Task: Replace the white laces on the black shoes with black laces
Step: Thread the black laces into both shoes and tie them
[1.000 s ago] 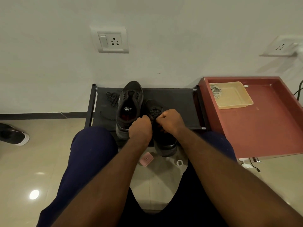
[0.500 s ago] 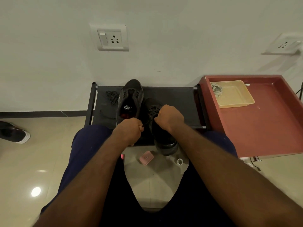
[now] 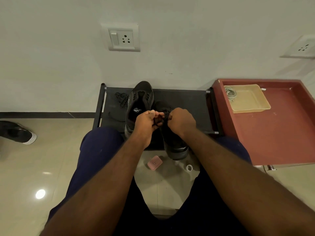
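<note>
black lace (image 3: 159, 120) pinched by left hand (image 3: 146, 122) and right hand (image 3: 181, 122); white laces (image 3: 230, 93) in tray (image 3: 250, 101).

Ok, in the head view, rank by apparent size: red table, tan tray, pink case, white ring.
Largest to smallest:
1. red table
2. tan tray
3. pink case
4. white ring
No two look alike in size.

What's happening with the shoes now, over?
Left hand and right hand both pinch the thin black lace over the right-side black shoe. White laces off, in beige plastic tray. Nothing blocking.
</note>
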A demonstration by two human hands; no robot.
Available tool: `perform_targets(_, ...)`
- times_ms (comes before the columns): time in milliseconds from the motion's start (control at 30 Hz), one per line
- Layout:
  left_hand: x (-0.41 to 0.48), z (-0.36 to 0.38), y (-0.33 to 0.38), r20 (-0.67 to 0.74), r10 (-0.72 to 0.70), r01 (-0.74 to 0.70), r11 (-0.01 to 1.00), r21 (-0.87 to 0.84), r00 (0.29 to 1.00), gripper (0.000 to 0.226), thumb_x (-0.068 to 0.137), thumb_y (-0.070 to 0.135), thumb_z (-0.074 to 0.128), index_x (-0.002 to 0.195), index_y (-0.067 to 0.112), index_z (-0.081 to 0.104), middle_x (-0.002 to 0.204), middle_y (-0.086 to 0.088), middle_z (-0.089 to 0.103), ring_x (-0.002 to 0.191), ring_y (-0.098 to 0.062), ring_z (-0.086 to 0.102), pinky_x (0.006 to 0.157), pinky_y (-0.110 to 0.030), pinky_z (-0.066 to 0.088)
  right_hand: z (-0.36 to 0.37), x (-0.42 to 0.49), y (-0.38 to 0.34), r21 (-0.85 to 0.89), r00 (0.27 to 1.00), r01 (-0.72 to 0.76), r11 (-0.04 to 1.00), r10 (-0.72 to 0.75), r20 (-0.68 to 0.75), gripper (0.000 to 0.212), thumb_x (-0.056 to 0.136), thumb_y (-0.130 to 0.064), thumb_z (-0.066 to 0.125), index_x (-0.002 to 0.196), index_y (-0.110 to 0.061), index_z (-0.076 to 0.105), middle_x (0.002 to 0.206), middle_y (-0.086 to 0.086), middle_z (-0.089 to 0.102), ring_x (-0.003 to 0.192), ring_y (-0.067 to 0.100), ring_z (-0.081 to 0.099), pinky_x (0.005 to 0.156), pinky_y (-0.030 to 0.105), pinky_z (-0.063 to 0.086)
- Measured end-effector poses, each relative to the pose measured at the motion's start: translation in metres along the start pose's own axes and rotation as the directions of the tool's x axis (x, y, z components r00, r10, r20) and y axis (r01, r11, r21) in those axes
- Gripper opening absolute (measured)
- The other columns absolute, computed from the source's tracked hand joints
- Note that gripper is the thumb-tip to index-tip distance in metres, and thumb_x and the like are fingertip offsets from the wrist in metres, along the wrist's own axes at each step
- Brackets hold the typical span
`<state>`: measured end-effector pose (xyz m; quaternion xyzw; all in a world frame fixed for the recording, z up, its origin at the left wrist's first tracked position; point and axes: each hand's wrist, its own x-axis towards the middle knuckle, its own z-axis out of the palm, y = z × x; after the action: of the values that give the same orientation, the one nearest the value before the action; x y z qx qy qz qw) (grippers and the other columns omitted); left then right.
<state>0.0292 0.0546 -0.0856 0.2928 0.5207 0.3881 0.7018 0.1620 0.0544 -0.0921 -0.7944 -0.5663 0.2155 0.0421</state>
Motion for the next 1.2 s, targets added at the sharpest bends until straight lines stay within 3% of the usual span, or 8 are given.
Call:
perform_targets(100, 0.005, -0.001, 0.0, -0.032, -0.021, 0.014, 0.982, -0.191, 0.999, 0.032, 0.105, 0.012, 0.035, 0.077, 0.012, 0.051, 0.068, -0.003, 0.065, 0.082, -0.024, 0.062, 0.077, -0.032, 0.047, -0.001, 0.005, -0.001, 0.062, 0.999, -0.045, 0.997, 0.043, 0.033, 0.013, 0.087, -0.021, 0.062, 0.088, -0.013, 0.072, 0.085, 0.009, 0.069, 0.079, 0.03, 0.066, 0.068, 0.036, 0.056)
perform_targets(300, 0.003, -0.004, 0.01, -0.11, 0.009, -0.047, 0.937, -0.347, 0.994, 0.033, 0.105, 0.014, 0.039, 0.076, 0.009, 0.053, 0.066, -0.004, 0.053, 0.058, -0.015, 0.053, 0.08, -0.038, 0.053, 0.001, 0.007, -0.003, 0.079, 0.998, -0.04, 0.996, 0.036, 0.057, 0.013, 0.087, -0.023, 0.064, 0.089, -0.015, 0.074, 0.084, 0.007, 0.07, 0.077, 0.028, 0.067, 0.069, 0.034, 0.057)
perform_targets(400, 0.001, -0.006, 0.013, -0.151, 0.079, -0.1, 0.985, -0.141, 0.985, 0.027, 0.103, 0.016, 0.047, 0.082, 0.007, 0.061, 0.073, -0.006, 0.06, 0.06, -0.012, 0.053, 0.07, -0.03, 0.053, 0.001, 0.007, -0.004, 0.06, 0.998, -0.022, 0.998, 0.019, 0.058, 0.012, 0.088, -0.021, 0.063, 0.087, -0.014, 0.073, 0.083, 0.008, 0.069, 0.076, 0.029, 0.066, 0.068, 0.033, 0.056)
perform_targets(500, 0.003, -0.009, 0.008, -0.137, 0.235, -0.187, 0.936, 0.298, 0.962, 0.02, 0.098, 0.016, 0.057, 0.086, 0.006, 0.07, 0.076, -0.007, 0.067, 0.061, -0.01, 0.057, 0.062, -0.024, 0.051, 0.001, 0.007, -0.003, 0.042, 0.998, -0.009, 0.999, 0.006, 0.057, 0.014, 0.089, -0.02, 0.061, 0.086, -0.015, 0.074, 0.081, 0.007, 0.069, 0.074, 0.027, 0.065, 0.066, 0.032, 0.055)
perform_targets(567, 0.007, -0.012, 0.001, -0.007, 0.316, -0.246, 0.755, 0.608, 0.949, 0.017, 0.095, 0.013, 0.061, 0.085, 0.007, 0.072, 0.08, -0.013, 0.07, 0.067, -0.018, 0.064, 0.068, -0.034, 0.055, 0.002, 0.006, -0.001, 0.049, 0.998, 0.002, 0.999, -0.005, 0.065, 0.015, 0.09, -0.019, 0.06, 0.086, -0.014, 0.074, 0.079, 0.007, 0.068, 0.073, 0.027, 0.065, 0.066, 0.033, 0.056)
perform_targets(667, 0.014, -0.01, -0.011, 0.216, 0.261, -0.303, 0.359, 0.883, 0.941, 0.016, 0.093, 0.008, 0.058, 0.09, 0.003, 0.074, 0.091, -0.019, 0.071, 0.086, -0.031, 0.066, 0.08, -0.041, 0.053, 0.003, 0.008, 0.004, 0.143, 0.995, -0.019, 0.99, 0.005, 0.095, 0.019, 0.091, -0.018, 0.059, 0.081, -0.011, 0.073, 0.075, 0.009, 0.071, 0.067, 0.027, 0.07, 0.067, 0.043, 0.062)
perform_targets(800, 0.014, -0.001, -0.013, 0.21, 0.231, -0.253, 0.172, 0.952, 0.95, 0.018, 0.093, 0.012, 0.052, 0.083, 0.005, 0.067, 0.086, -0.017, 0.067, 0.082, -0.036, 0.063, 0.069, -0.039, 0.049, 0.001, 0.007, 0.004, 0.174, 0.995, -0.005, 0.985, -0.013, 0.103, 0.02, 0.09, -0.017, 0.06, 0.078, -0.009, 0.074, 0.072, 0.01, 0.071, 0.063, 0.025, 0.07, 0.066, 0.045, 0.063)
perform_targets(1200, 0.007, 0.002, -0.011, 0.096, 0.366, -0.143, 0.103, 0.984, 0.925, 0.025, 0.094, 0.038, 0.057, 0.079, 0.019, 0.064, 0.074, -0.001, 0.061, 0.071, -0.023, 0.062, 0.065, -0.035, 0.053, -0.008, -0.001, 0.01, 0.21, 0.988, 0.057, 0.976, -0.086, 0.131, 0.018, 0.093, -0.019, 0.063, 0.079, -0.014, 0.073, 0.075, 0.007, 0.074, 0.059, 0.017, 0.072, 0.062, 0.039, 0.063)
